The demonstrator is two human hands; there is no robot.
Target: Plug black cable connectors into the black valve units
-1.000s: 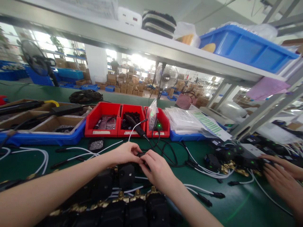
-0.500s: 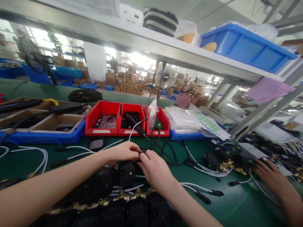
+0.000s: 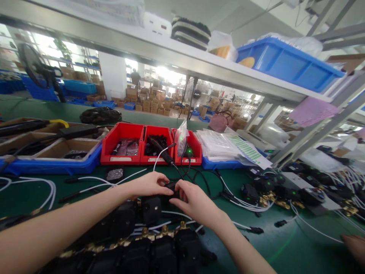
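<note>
My left hand (image 3: pixel 148 185) and my right hand (image 3: pixel 194 201) meet over the green table (image 3: pixel 285 251), fingers pinched together on a small black part (image 3: pixel 172 187) between them. Just below the hands stands a black valve block (image 3: pixel 152 209), one of several black units with brass fittings (image 3: pixel 159 249) lined up at the near edge. Black cables (image 3: pixel 199 179) and white cables (image 3: pixel 94 182) run away from the hands toward the bins.
Red bins (image 3: pixel 151 146) with small parts stand behind the hands, a blue tray with cardboard boxes (image 3: pixel 54 156) to the left, plastic bags and a label sheet (image 3: pixel 234 146) to the right. More black units (image 3: pixel 273 188) lie right. Another person's hand (image 3: pixel 355 245) shows at the lower right edge.
The other person's hands have drawn back from the units on the right to the frame's lower right edge. My hands stay together on the black part, my right fingers shifted slightly.
</note>
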